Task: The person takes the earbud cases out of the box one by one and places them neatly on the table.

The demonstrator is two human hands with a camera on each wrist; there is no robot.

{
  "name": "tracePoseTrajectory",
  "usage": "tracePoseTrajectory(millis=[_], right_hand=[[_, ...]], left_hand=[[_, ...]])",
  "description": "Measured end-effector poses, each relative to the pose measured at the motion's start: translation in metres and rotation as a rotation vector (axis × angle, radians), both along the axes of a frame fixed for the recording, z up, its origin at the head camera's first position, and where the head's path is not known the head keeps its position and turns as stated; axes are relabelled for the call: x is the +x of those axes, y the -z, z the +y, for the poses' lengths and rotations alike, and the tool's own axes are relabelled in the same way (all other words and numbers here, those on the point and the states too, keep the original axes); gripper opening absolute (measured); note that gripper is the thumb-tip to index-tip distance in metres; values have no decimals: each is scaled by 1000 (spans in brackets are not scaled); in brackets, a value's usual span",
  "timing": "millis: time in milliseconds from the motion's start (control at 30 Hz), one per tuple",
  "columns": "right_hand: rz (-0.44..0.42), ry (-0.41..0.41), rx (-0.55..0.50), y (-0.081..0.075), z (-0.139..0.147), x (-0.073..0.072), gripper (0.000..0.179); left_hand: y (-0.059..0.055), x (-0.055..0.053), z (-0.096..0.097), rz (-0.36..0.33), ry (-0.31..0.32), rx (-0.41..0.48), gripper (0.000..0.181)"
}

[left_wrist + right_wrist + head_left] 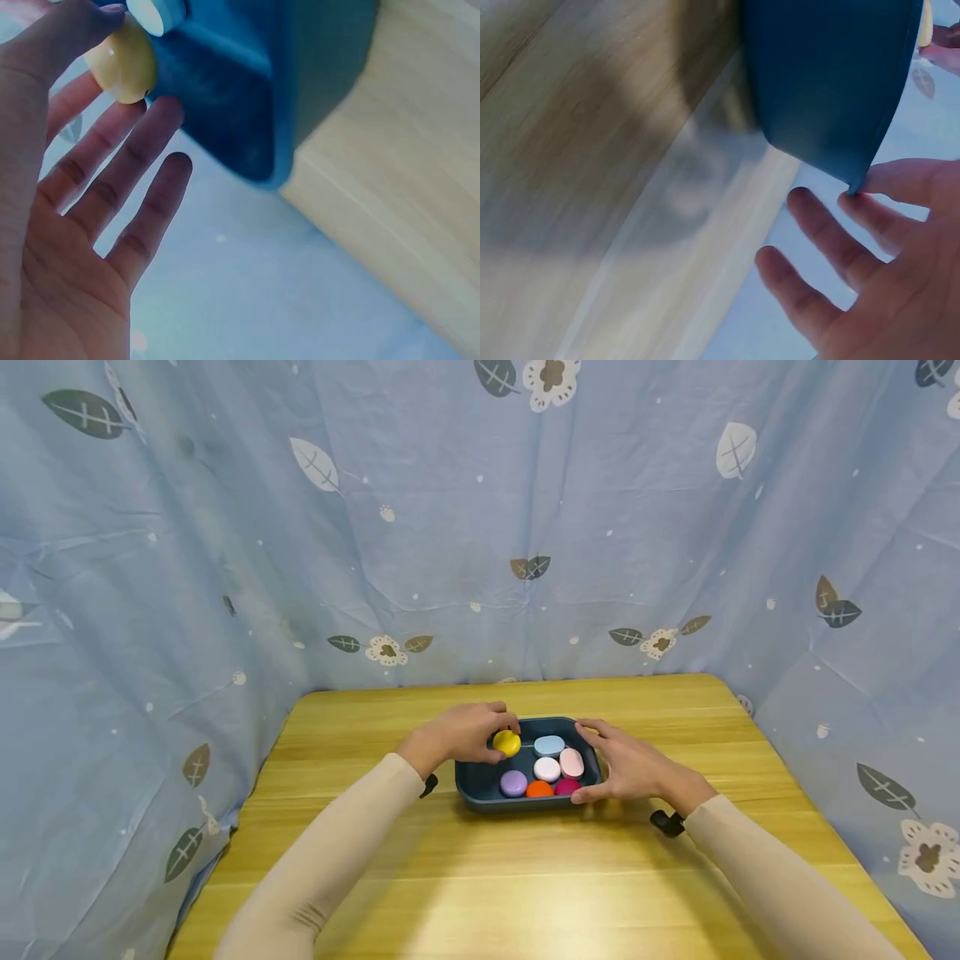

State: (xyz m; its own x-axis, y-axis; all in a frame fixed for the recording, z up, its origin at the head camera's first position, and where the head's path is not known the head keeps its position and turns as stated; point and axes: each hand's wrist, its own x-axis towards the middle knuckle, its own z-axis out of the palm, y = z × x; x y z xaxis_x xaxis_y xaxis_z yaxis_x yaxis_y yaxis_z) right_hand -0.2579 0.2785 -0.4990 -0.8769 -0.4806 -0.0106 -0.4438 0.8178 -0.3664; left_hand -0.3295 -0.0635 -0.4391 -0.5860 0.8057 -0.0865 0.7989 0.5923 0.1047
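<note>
My left hand [467, 732] pinches a glossy yellow round piece [507, 743] between thumb and fingers, over the left part of a dark blue tray [517, 806]. Seen from the left wrist, the yellow piece [135, 64] is smooth and rounded; the other fingers spread beside it. At the tray's right end my right hand [630, 766] holds the rim, thumb at the near corner and fingertips at the far one. In the tray lie a light blue oval piece [549, 746], a pink oval one [572, 763], and white [547, 769], purple [513, 783], orange [539, 789] and magenta [567, 787] pieces.
The tray stands on a wooden table [510, 893], toward its far side. A pale blue curtain [465, 527] with leaf and flower prints hangs behind the table and along both sides. Black straps with small devices [667, 822] sit at the wrists.
</note>
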Motion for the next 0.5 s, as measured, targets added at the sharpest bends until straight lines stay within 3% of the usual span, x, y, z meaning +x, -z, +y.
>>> tracePoseTrajectory(millis=[267,500], right_hand=[[-41,0,8,-2,-1,7,143],[-86,38,-6,-3,-5,4,147]], left_hand=[[0,15,-38,76,-54,116,44],[1,21,-71,78,-173,211,44]])
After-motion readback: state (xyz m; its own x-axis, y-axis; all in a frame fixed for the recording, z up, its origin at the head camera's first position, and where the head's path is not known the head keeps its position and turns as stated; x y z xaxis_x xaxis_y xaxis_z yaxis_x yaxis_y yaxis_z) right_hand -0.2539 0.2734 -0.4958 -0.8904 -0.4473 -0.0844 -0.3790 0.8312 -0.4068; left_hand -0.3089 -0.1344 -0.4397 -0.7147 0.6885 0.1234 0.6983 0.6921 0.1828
